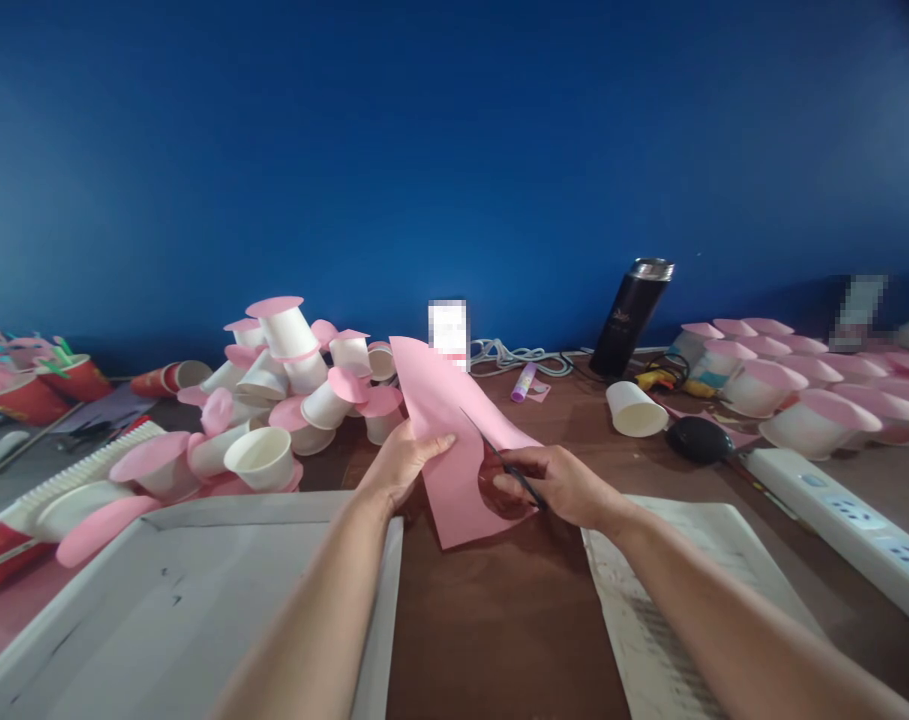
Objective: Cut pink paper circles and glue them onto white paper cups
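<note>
My left hand (405, 462) grips the left side of a sheet of pink paper (458, 485), thumb on top. The sheet is held up over the brown table and has a curved cut edge on its right. In my right hand (555, 484) is a pair of scissors (527, 482) with dark handles, fingers closed round them. Their blades lie at a slit in the paper, and part of the blades is hidden by the sheet.
White paper cups with pink paper discs (281, 328) are heaped at left; more stand in rows (829, 412) at right. Around me are a grey-white tray (221, 600), printed sheet (694, 590), power strip (848, 510), black thermos (630, 318), glue stick (524, 382) and lone cup (637, 410).
</note>
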`<state>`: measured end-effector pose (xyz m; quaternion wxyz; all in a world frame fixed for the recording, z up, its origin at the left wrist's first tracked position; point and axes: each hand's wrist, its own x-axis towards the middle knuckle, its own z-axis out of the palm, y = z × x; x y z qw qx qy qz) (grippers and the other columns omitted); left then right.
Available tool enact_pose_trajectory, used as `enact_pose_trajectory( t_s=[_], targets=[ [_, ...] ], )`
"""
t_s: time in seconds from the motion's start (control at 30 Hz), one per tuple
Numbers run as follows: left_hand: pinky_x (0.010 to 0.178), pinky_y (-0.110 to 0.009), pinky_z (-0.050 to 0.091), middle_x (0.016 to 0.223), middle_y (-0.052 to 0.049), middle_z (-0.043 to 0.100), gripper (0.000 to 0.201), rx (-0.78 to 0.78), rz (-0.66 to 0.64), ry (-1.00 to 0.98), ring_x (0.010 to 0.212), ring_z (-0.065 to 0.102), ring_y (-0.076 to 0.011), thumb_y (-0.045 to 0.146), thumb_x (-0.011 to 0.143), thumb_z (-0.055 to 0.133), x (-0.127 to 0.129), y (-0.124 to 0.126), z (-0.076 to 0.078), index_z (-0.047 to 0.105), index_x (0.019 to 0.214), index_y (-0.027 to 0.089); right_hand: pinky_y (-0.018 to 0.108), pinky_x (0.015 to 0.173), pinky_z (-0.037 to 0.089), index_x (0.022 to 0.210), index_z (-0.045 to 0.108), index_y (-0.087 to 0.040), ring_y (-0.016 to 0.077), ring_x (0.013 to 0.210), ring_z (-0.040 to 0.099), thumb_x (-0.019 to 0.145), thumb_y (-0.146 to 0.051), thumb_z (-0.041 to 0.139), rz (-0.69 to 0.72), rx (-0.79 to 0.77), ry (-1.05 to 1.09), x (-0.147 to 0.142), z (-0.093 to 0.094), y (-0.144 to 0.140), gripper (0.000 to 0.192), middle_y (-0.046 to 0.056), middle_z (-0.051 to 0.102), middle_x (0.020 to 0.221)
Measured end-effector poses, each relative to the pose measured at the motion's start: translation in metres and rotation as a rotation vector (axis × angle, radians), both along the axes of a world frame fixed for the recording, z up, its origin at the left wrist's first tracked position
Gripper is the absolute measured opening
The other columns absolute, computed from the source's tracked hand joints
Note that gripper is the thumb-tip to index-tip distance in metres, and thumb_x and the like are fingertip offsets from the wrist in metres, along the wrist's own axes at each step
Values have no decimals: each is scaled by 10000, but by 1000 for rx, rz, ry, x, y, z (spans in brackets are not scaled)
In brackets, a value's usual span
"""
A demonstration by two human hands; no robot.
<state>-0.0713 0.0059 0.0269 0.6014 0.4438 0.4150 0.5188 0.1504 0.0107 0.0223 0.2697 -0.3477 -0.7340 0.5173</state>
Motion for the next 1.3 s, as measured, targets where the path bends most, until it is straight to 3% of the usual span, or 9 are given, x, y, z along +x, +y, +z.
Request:
enact_pose_trajectory(
  t_s=[0.57,0.7,0.93,1.17,1.3],
  targets=[
    [876,-440,499,1048,-131,707,456,36,5,34,921,662,-281,290,681,791,-5,2,-4,660,1083,120,255,713,455,1034,731,-172,205,814,624,824,-480,634,-2,49,-79,7,3,3,385,17,704,878],
    [830,-410,511,1002,-120,715,437,32,32,23,895,667,-275,296,672,796,-4,2,-4,661,1050,123,268,745,471,1059,727,-168,228,868,633,819,-486,634,9,39,-83,9,3,4,409,32,718,953],
    [787,-392,519,984,-121,717,416,18,77,-11,847,674,-263,313,672,789,-3,2,-4,655,1016,122,281,742,469,1068,724,-157,213,828,612,796,-490,656,6,16,-55,9,1,5,435,29,703,914],
    [786,-408,516,981,-127,717,430,3,51,54,856,674,-284,343,671,785,-3,0,-3,662,1017,119,213,493,356,807,677,-130,90,561,430,811,-565,602,-16,19,-96,5,4,2,442,-7,524,651],
    [799,-413,516,991,-132,711,431,2,23,70,866,668,-280,337,693,771,-3,0,-2,654,1043,115,205,458,324,772,638,-140,74,531,391,814,-576,593,-10,-3,-102,5,5,2,440,-19,471,633]
  ],
)
